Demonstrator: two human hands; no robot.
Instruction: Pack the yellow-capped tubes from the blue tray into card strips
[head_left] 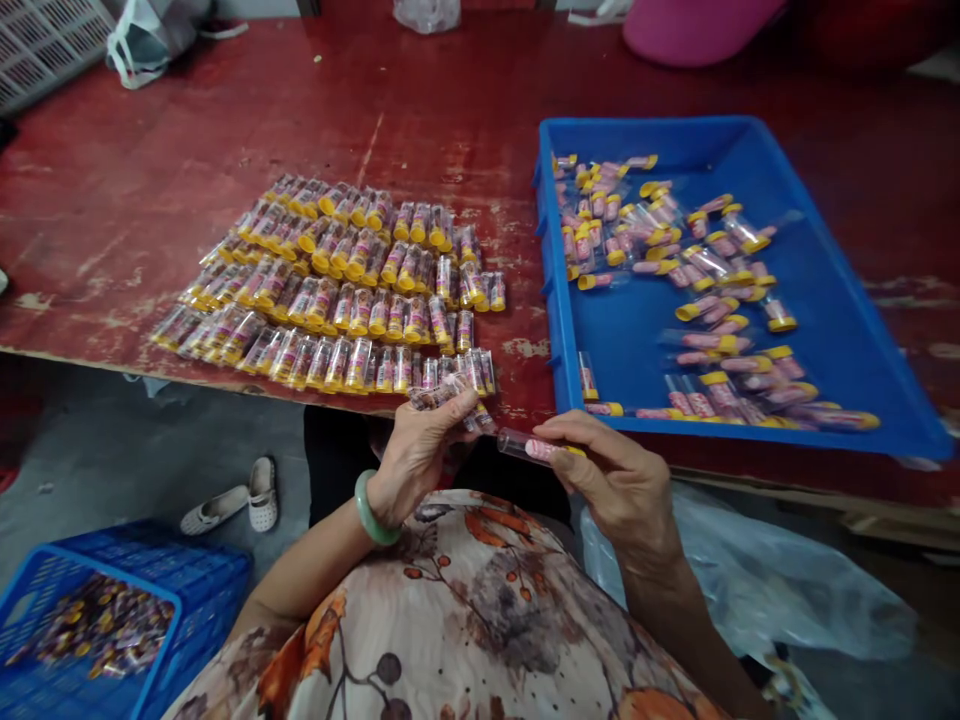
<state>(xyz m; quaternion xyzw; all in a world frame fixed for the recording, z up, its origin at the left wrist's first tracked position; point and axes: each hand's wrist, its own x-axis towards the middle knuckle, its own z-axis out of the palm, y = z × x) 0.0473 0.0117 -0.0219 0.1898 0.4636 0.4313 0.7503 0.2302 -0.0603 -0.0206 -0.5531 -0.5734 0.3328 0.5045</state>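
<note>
My left hand (pixel 424 440), with a green bangle at the wrist, pinches a small bunch of clear printed wrappers (pixel 442 392) at the table's front edge. Between the thumb and fingers of my right hand (pixel 615 480) is a clear tube (pixel 534 448) with pink contents and a yellow cap, its clear end pointing left. Rows of printed tubes with yellow ends (pixel 330 290) lie on the table left of centre. On the right, a blue tray (pixel 637 365) holds many loose yellow-capped tubes (pixel 660 225).
The red table (pixel 450 110) spans the view. A blue basket (pixel 217 570) with many small tubes stands on the floor at lower left, near white shoes (pixel 262 495). Clear plastic sheeting (pixel 795 580) hangs at lower right. A pink object (pixel 690 30) is at the back.
</note>
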